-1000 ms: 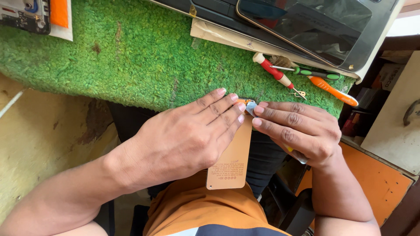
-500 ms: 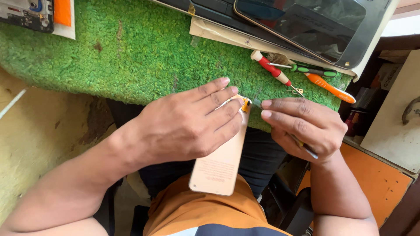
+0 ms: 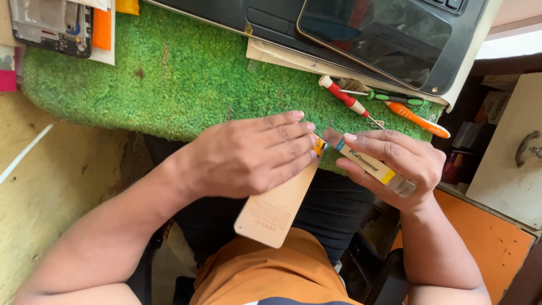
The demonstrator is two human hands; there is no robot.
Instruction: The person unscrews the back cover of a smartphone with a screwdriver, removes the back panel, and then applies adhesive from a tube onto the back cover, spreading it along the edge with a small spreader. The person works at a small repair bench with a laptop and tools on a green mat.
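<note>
My left hand (image 3: 248, 155) lies flat over a gold-pink phone back (image 3: 276, 209), gripping it over my lap at the edge of the green turf mat (image 3: 169, 79). The phone's lower end sticks out below my palm. My right hand (image 3: 395, 164) holds a small clear tube with a white and yellow label (image 3: 370, 166), its tip pointing at the phone's top corner by my left fingertips.
On the mat lie a red-handled screwdriver (image 3: 341, 96), a green one (image 3: 395, 99), an orange one (image 3: 418, 120) and tweezers. A dark tablet (image 3: 384, 36) rests on a laptop behind. An opened phone (image 3: 53, 25) sits top left. An orange stool is at lower right.
My right hand has turned so the labelled tube now shows along my fingers. The phone has tilted slightly under my left hand, which stays on it.
</note>
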